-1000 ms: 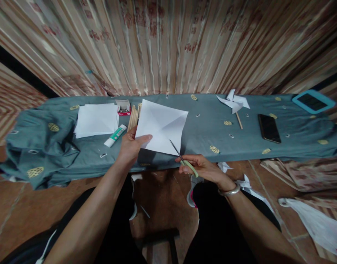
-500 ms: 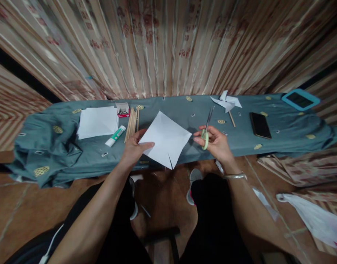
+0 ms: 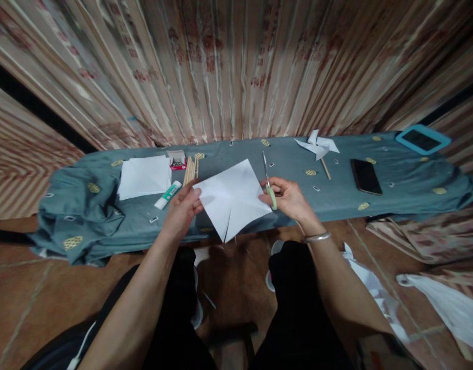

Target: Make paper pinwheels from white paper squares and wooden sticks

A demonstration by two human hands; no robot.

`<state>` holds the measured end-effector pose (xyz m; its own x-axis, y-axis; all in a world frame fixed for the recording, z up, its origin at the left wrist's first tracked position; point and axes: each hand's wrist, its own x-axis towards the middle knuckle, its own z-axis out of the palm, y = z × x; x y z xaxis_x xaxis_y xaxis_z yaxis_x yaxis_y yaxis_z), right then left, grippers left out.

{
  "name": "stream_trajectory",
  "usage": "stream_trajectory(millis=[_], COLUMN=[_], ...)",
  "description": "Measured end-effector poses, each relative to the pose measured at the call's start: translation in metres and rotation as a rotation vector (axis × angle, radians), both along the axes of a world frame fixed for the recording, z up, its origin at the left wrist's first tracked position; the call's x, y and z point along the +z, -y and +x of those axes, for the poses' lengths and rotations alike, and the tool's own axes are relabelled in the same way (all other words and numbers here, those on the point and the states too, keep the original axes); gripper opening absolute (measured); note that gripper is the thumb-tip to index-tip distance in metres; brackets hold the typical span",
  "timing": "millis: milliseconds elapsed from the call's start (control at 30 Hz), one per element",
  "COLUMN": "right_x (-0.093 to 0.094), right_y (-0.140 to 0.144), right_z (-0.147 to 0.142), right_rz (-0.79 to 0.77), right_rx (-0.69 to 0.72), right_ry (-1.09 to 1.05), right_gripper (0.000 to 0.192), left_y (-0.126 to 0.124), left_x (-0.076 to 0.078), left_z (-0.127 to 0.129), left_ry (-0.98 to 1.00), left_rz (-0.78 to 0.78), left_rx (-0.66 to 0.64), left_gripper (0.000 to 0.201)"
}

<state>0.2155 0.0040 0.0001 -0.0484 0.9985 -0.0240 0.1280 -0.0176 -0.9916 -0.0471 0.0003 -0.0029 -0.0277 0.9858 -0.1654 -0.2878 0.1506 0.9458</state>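
Note:
A creased white paper square (image 3: 232,198) with a cut running up from its lower corner is held over the front edge of the bench. My left hand (image 3: 183,206) pinches its left corner. My right hand (image 3: 288,198) holds green-handled scissors (image 3: 268,180), blades pointing up and away, while its fingers touch the paper's right corner. The blades look closed.
On the teal cloth-covered bench (image 3: 337,198) lie a stack of white sheets (image 3: 144,176), a glue stick (image 3: 167,194), wooden sticks (image 3: 190,169), a small red box (image 3: 177,160), a finished paper pinwheel (image 3: 317,146), a black phone (image 3: 365,176) and a blue-framed tablet (image 3: 422,139). Paper scraps lie on the floor.
A second ago the scissors were cutting into the paper's lower corner. My right hand then drew them out, raised them, and has come back to the paper's right corner. The paper has turned.

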Motion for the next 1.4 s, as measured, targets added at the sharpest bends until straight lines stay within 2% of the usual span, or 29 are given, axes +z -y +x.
stream_trajectory(millis=[100,200,367,500,633,867,1200,1400], right_x=[0.0,-0.005,-0.014,-0.013,-0.013,-0.014,-0.029,-0.029], right_y=[-0.013,-0.024,-0.027,-0.024,-0.021,-0.01,0.016,0.015], right_z=[-0.012,-0.028,-0.052,-0.06,-0.058,-0.054,-0.048,-0.052], right_rz=[0.039,0.078,0.078,0.087,0.079,-0.031,-0.242,-0.29], right_rx=[-0.202,-0.326,-0.319,-0.301,-0.265,-0.13,0.413,0.489], right_ry=[-0.155,-0.213,-0.263,-0.287,-0.279,-0.227,-0.003,-0.07], right_gripper=[0.047,0.049,0.048,0.045,0.043,0.048,0.044,0.047], left_y=[0.002,0.006,0.002,-0.01,-0.019,-0.035,-0.056,-0.056], left_x=[0.001,-0.002,-0.003,0.004,0.004,-0.007,-0.005,-0.009], left_z=[0.0,0.015,0.054,0.073,0.08,0.074,0.041,0.038], left_ry=[0.187,0.196,0.19,0.273,0.286,0.15,0.036,0.034], left_rz=[0.017,0.019,-0.009,0.014,0.005,0.077,0.164,0.138], left_rx=[-0.007,-0.034,-0.088,-0.005,0.118,0.29,0.392,0.412], left_gripper=[0.06,0.061,0.048,0.042,0.052,0.059,0.054,0.059])
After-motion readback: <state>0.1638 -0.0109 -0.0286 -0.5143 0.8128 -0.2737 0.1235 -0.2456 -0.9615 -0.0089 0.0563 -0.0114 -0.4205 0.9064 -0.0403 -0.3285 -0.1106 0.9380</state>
